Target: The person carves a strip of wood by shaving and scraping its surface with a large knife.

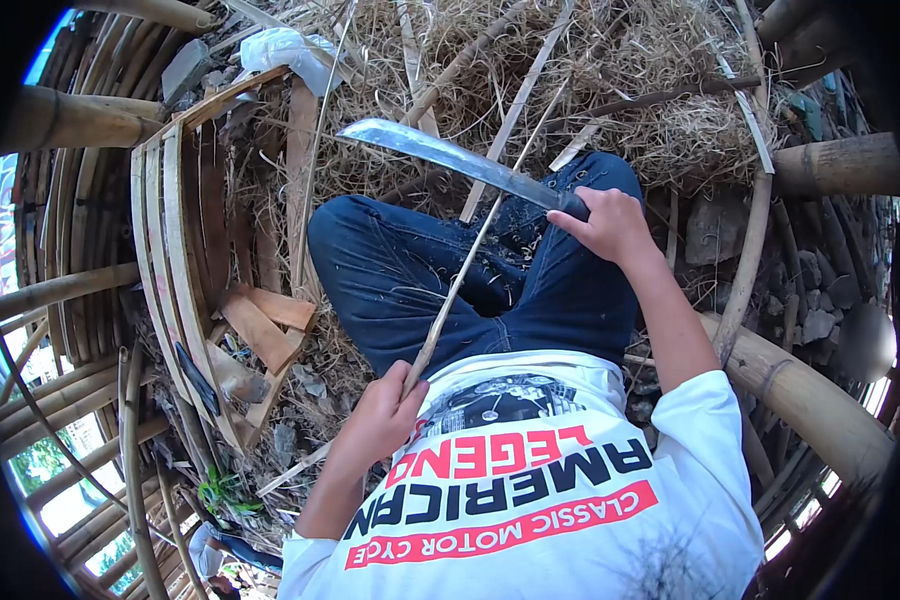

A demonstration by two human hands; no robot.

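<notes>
In the head view, a machete point(450, 153) is held by the right hand point(610, 228) at 2 o'clock, its fingers closed around the dark handle point(572, 205), and the tip is pointed toward 11 o'clock above the dark trousers point(400, 275). A thin bamboo strip point(460, 275) is gripped at 7 o'clock by the left hand point(378, 418), the fingers curled about its thicker end, and its length is stretched toward 1 o'clock over the lap, where its line is crossed by the machete. By its looks, the machete can be judged stiff and rather heavy, so it is best taken by the handle alone, with the edge kept clear of the legs. The strip can be expected to be light and springy, liable to split along its grain or to leave splinters; it is best grasped at the thick end, well apart from the metal. Whether the two are touching at the crossing cannot be told. The strip's near end is hidden by the left hand, and its far end is hard to make out against the dry shavings point(660, 125). Between 7 and 8 o'clock, a person point(235, 548) is seen only small and in part.
</notes>
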